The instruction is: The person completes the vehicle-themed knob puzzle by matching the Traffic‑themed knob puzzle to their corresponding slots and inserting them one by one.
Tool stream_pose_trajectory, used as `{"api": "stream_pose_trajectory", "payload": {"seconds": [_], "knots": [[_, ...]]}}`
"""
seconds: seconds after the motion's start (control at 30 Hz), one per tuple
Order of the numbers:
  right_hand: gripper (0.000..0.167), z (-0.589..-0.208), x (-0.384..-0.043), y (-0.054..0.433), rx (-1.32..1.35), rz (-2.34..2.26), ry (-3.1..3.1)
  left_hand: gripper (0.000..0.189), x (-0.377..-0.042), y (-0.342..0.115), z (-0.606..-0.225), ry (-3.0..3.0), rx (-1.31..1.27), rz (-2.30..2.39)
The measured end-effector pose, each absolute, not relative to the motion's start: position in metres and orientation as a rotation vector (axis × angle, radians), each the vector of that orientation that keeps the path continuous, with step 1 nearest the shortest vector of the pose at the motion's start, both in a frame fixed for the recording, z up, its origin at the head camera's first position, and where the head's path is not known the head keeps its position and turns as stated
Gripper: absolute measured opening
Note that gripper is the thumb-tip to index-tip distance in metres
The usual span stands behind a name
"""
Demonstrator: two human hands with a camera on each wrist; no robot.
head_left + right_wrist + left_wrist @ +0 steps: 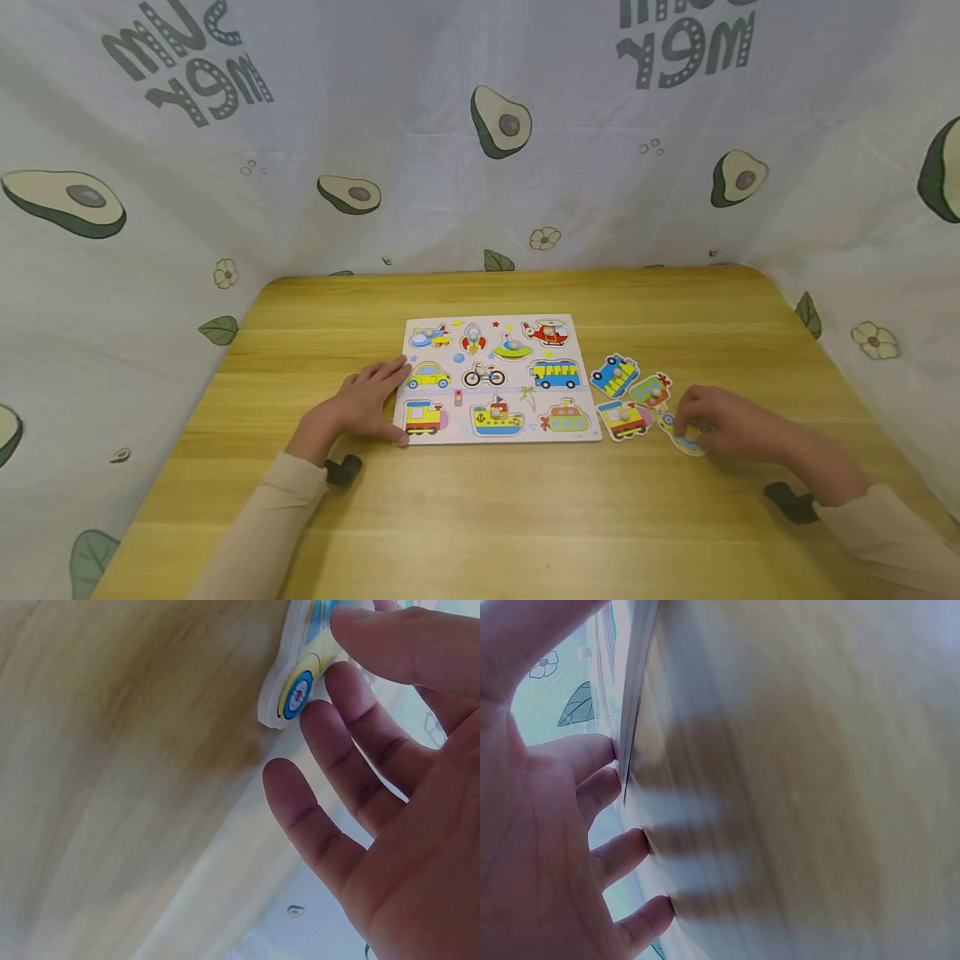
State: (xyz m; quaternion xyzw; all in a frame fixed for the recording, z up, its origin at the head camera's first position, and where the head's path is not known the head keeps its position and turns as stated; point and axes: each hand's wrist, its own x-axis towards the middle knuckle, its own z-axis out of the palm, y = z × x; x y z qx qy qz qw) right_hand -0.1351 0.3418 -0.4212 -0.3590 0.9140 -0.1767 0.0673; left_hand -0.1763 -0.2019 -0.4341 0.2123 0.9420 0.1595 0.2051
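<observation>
A peg puzzle board [465, 433] printed with vehicles lies in the middle of the table. My left hand [369, 400] rests spread at its left edge, thumb at the near corner and fingertips along the side. In the left wrist view, fingers [622, 855] reach the table beside the board's edge [636, 682]. My right hand [723, 421] pinches a yellow car puzzle piece [681, 442] to the right of the board. The right wrist view shows the car's blue wheel [298, 696] below the thumb; the index fingertip is mostly out of that view.
Beside the board lie a bus piece [615, 375], a green submarine piece [649, 390] and a train piece [622, 420], close together near my right hand. Several pieces with knobs sit in the board, such as the helicopter [551, 333]. A printed cloth [420, 233] hangs behind the table.
</observation>
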Motion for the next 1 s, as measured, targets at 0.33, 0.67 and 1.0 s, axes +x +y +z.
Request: {"api": "stream_pose_trajectory", "payload": {"seconds": [0.33, 0.67, 1.0], "knots": [[0.042, -0.4254, -0.1346, 0.3433, -1.117, -0.529, 2.811, 0.115, -0.178, -0.2033, -0.4353, 2.633, 0.594, 0.444], [0.034, -0.4234, -0.1378, 0.3435, -1.009, -0.519, 2.78, 0.115, -0.1785, -0.2041, -0.4357, 2.631, 0.587, 0.436], [0.028, -0.4275, -0.1402, 0.3402, -0.993, -0.605, 2.903, 0.115, -0.1787, -0.2041, -0.4386, 2.632, 0.598, 0.442]]}}
